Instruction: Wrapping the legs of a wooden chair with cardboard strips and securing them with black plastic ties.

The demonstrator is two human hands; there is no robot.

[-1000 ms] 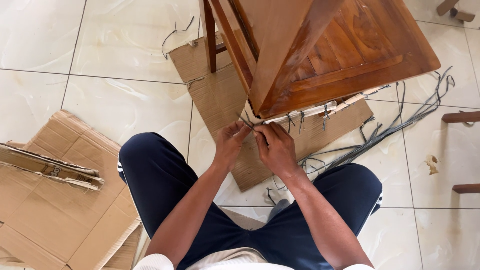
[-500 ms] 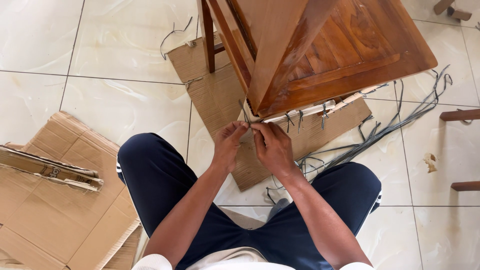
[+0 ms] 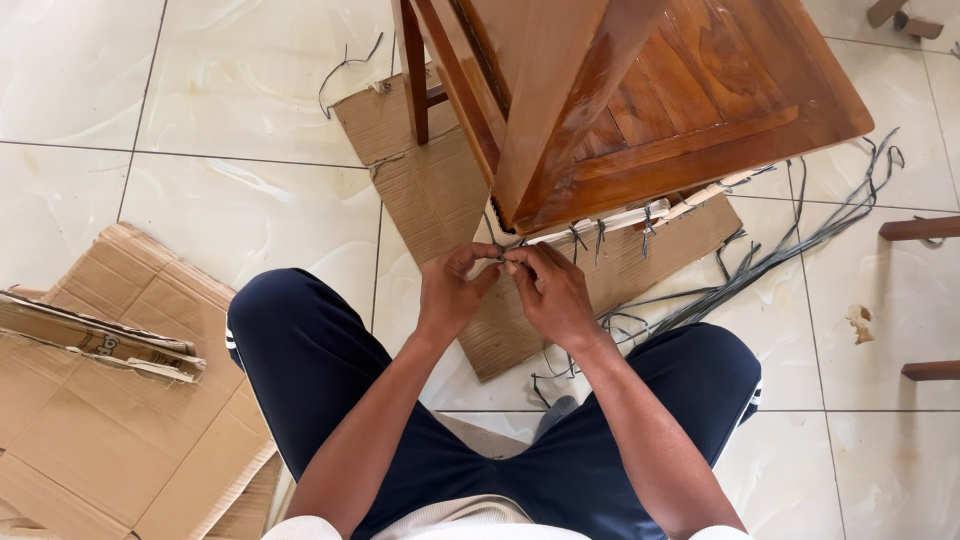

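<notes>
Below the wooden chair (image 3: 640, 110), both hands (image 3: 500, 285) seemingly unmoved, pinching cord (image 3: 503, 260).

Glossy cream floor tiles (image 3: 200, 200); flattened cardboard (image 3: 110, 420) at the left edge; brown wooden pieces (image 3: 925, 228), perhaps furniture parts, right.

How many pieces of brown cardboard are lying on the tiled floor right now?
2, as far as I can tell: one flattened brown cardboard sheet lies under the wooden furniture piece, and a torn, layered brown cardboard pile lies at the left. The pile may hold several sheets.
</notes>
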